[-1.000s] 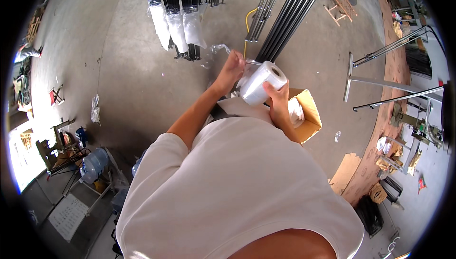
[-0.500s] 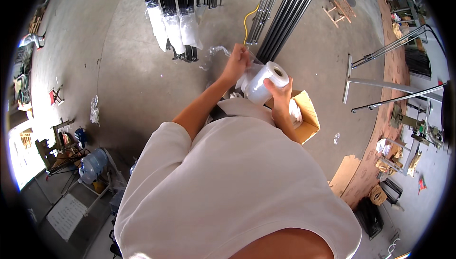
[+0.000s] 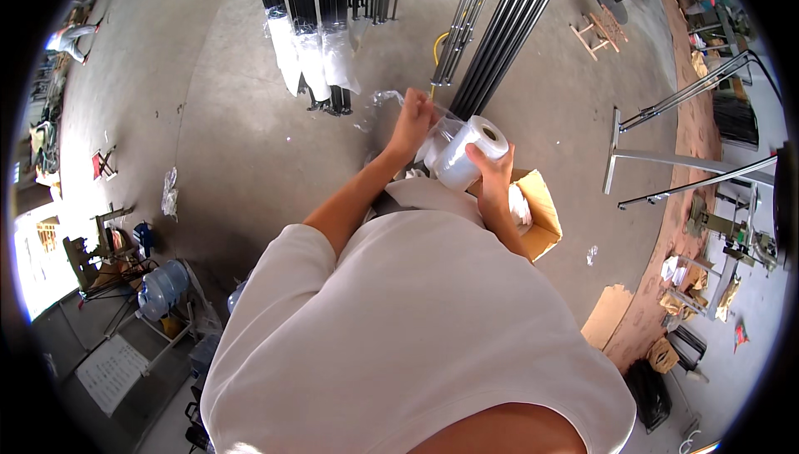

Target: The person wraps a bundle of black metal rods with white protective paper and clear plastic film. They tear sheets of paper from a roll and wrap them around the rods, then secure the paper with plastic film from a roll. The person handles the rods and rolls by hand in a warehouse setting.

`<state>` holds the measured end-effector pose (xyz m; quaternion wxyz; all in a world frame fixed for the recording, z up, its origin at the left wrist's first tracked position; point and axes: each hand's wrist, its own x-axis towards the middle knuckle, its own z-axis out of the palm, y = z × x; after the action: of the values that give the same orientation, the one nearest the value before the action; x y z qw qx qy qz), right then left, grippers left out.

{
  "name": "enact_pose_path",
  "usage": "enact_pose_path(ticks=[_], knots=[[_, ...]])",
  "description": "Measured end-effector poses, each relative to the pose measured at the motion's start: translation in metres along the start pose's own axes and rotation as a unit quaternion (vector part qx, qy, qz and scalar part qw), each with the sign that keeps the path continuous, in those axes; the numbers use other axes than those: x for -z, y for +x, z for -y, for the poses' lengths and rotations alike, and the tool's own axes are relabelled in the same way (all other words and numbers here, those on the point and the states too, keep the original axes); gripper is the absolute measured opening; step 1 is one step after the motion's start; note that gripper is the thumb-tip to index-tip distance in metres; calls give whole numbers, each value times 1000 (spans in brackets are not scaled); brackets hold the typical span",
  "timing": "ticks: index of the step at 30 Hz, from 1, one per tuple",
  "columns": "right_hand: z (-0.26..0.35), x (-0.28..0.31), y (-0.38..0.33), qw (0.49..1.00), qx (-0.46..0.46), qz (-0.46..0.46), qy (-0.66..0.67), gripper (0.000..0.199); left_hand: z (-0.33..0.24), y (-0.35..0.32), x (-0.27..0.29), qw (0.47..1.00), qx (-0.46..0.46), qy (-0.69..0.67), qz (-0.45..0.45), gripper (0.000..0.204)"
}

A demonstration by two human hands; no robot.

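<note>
My right hand (image 3: 494,168) grips a thick roll of clear plastic film (image 3: 463,158), held at a slant in front of my waist. A loose stretch of film (image 3: 445,128) runs from the roll toward my left hand (image 3: 414,121). The left fingers are pinched together on that film edge. Just below the roll stands an open cardboard box (image 3: 542,213) with white material (image 3: 517,207) inside. Beyond my hands a bundle of black metal tubes (image 3: 508,34) leans away from me. Some crumpled clear film (image 3: 384,99) lies on the floor past my left hand.
Black tubes with wrapped ends (image 3: 310,63) stand far left of centre. A wooden stool (image 3: 599,34) and a metal frame (image 3: 612,150) are to the right. Water bottles (image 3: 162,287) sit at lower left. A person (image 3: 75,38) is at the far left edge.
The whole view has shifted slightly, so the scene sits a little lower. Both hands keep their hold on the roll and the film, with hardly any movement between them.
</note>
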<state>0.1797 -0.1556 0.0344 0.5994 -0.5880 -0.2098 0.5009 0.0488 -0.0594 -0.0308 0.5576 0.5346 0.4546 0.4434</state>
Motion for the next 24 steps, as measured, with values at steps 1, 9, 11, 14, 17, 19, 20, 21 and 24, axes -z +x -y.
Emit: enact_pose_path(ticks=[1,9,11,14,17,19,20,21,24], knots=[[0,0,0,1000,1,1,0,68,1,2,0,1000,1,2,5,8],[1,2,0,1000,4,-10,18,66,-16,3,-14,993,-22,115,-14,11],[2,0,1,999,9,-14,32,65,-15,4,-19,991,-28,127,-35,13],[4,0,2,999,6,-23,49,65,-4,10,-26,972,-73,205,-84,17],[3,7,6,998,-4,-41,45,65,-12,11,-38,975,-60,210,-41,21],[1,13,10,996,-6,-34,77,66,-11,15,-43,977,-59,204,-15,19],[1,16,11,995,-7,-30,93,66,-9,17,-45,978,-59,201,-2,18],[0,16,13,995,-14,-31,93,66,-4,20,-44,980,-68,184,20,16],[1,15,14,995,-28,-28,90,67,23,29,-39,981,-91,155,67,16]])
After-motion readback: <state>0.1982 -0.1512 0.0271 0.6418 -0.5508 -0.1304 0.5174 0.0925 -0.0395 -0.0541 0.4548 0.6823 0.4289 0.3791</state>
